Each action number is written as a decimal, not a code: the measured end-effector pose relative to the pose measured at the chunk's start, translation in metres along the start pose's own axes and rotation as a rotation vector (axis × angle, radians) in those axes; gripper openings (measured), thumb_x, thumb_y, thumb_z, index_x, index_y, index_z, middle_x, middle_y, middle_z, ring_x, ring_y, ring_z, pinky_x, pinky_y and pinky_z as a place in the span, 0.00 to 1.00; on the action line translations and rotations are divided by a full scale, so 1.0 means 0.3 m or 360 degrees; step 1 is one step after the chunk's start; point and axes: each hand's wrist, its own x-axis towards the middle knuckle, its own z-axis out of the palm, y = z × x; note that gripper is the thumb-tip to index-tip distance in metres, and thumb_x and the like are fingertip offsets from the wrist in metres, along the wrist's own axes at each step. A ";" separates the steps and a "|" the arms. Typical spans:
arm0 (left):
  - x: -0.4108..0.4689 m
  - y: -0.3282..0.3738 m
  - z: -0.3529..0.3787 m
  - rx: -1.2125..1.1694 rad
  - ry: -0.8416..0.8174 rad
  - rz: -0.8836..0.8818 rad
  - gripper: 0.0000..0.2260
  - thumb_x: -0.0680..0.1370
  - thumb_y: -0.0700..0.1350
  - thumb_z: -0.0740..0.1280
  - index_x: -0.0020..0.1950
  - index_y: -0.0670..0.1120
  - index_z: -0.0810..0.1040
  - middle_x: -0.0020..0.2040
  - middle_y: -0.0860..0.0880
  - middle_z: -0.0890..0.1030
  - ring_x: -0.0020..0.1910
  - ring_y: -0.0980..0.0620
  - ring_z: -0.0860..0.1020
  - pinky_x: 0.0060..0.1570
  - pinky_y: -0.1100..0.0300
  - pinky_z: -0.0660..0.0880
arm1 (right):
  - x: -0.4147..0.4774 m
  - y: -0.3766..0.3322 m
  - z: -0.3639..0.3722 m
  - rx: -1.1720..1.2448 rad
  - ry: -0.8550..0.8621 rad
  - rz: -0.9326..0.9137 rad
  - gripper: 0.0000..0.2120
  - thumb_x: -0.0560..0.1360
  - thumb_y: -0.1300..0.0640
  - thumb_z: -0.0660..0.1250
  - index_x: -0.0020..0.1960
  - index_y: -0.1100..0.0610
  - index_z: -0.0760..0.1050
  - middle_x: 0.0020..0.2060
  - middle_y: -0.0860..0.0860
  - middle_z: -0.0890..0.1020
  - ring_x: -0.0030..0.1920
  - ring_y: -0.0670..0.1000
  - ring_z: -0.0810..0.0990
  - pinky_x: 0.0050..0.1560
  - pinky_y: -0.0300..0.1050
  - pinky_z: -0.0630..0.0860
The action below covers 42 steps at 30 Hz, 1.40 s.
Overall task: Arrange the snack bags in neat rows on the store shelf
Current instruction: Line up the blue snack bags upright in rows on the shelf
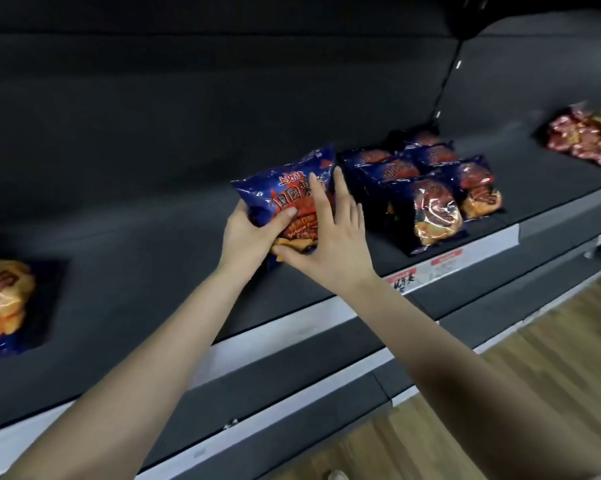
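**Bag in hand, its slot lies to the right**

I have the blue bag [285,192] in both hands over the middle of the shelf [136,271], about halfway between the front edge and the back wall. My left hand [247,233] grips its lower left corner, thumb curled across the printed front and the other fingers hidden behind it. My right hand [330,244] is spread open, with straight fingers lying flat against the front and right side of the bag. It steadies the bag and grips nothing.

The bag's long axis runs from the front edge towards the back wall, with the top tipped away from me and slightly askew.

What matters is the sideways gap. The rows of blue bags [430,188] stand just beside the bag, towards the right end of the shelf, and its upper right corner is almost touching the nearest one. I judge the next move to be a short slide right, squaring the bag with those rows. The right hand is the nearer one to guide it.

A loose bag [4,303] lies well apart at the shelf's left end.
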 end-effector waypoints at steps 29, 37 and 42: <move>0.181 -0.200 0.103 0.1913 -0.0001 -0.0115 0.25 0.79 0.61 0.49 0.70 0.50 0.68 0.73 0.48 0.66 0.71 0.42 0.62 0.73 0.46 0.51 | 0.307 0.236 0.230 0.0140 -0.0481 0.0482 0.45 0.71 0.38 0.66 0.76 0.44 0.41 0.76 0.55 0.43 0.68 0.64 0.60 0.61 0.63 0.65; 0.177 -0.202 0.113 0.2066 -0.0155 -0.0222 0.26 0.79 0.61 0.51 0.74 0.53 0.60 0.76 0.48 0.57 0.75 0.43 0.52 0.73 0.46 0.48 | 0.328 0.244 0.305 0.0089 -0.0538 0.0514 0.43 0.72 0.37 0.63 0.76 0.43 0.39 0.76 0.54 0.38 0.73 0.66 0.50 0.61 0.69 0.63; 0.178 -0.208 0.114 0.2056 -0.0157 -0.0232 0.26 0.78 0.61 0.52 0.74 0.54 0.59 0.77 0.48 0.56 0.75 0.43 0.52 0.74 0.46 0.47 | 0.325 0.252 0.327 0.0062 -0.0543 0.0483 0.44 0.72 0.35 0.62 0.76 0.44 0.38 0.76 0.54 0.37 0.75 0.65 0.41 0.67 0.72 0.56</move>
